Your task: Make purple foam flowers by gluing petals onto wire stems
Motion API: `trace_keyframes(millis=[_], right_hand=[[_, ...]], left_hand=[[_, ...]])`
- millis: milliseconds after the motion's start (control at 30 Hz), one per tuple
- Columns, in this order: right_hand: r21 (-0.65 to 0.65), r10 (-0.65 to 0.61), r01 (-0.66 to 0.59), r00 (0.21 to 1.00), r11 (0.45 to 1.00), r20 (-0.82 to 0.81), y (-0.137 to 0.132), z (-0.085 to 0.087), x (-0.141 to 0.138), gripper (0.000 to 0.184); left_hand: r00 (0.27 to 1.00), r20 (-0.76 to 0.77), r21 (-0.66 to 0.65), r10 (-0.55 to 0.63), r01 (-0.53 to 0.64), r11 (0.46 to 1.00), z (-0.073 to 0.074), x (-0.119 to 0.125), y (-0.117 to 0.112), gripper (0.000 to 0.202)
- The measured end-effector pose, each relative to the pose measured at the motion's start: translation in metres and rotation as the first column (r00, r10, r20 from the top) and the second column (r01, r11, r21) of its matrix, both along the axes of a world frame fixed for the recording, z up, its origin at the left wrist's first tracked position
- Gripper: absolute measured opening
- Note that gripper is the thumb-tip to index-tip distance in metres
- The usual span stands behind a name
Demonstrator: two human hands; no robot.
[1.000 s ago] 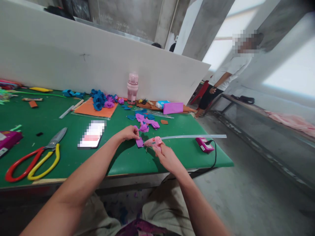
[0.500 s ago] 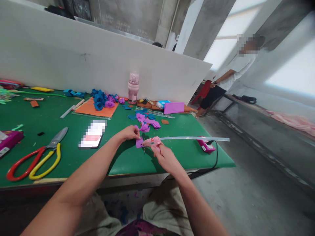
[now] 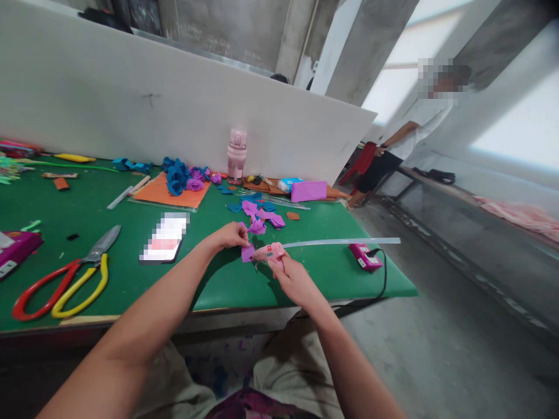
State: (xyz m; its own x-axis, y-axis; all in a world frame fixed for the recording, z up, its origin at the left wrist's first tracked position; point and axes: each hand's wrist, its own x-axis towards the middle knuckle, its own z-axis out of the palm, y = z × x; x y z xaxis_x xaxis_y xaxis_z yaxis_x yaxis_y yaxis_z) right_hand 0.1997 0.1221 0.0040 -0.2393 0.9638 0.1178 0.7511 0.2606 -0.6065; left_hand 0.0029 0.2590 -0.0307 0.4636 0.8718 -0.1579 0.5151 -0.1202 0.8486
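Note:
My right hand [image 3: 287,273] is wrapped round a pink hot glue gun [image 3: 273,252], with a long clear glue stick [image 3: 345,242] jutting out of its back. The gun's nozzle is at a small purple paper piece [image 3: 247,253]; whether it touches I cannot tell. My left hand [image 3: 233,235] pinches that paper piece from above, fingers closed. Just beyond my fingers lie more purple paper pieces [image 3: 257,226] and blue scraps [image 3: 264,205].
Red-and-yellow-handled scissors [image 3: 82,279] and a phone [image 3: 166,238] lie to the left. Paper flowers [image 3: 177,177] rest on an orange sheet [image 3: 170,198]. A pink bottle [image 3: 236,156] stands by the white panel [image 3: 183,116]. A purple box [image 3: 365,258] with a cable sits right. A person [image 3: 410,128] stands beyond.
The glue stick's far end has shifted slightly left and up as the gun tilts a little. Both hands stay almost where they were.

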Motion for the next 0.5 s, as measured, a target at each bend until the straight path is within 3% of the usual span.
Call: trace_keyframes(millis=[500], right_hand=[[-0.030,-0.039,0.040,0.999,0.999,0.018,0.0002,-0.0002,0.0059,0.026]], left_hand=[[1.000,-0.021,0.027,-0.011,0.011,1.000,-0.0021,-0.0005,0.0019,0.019]])
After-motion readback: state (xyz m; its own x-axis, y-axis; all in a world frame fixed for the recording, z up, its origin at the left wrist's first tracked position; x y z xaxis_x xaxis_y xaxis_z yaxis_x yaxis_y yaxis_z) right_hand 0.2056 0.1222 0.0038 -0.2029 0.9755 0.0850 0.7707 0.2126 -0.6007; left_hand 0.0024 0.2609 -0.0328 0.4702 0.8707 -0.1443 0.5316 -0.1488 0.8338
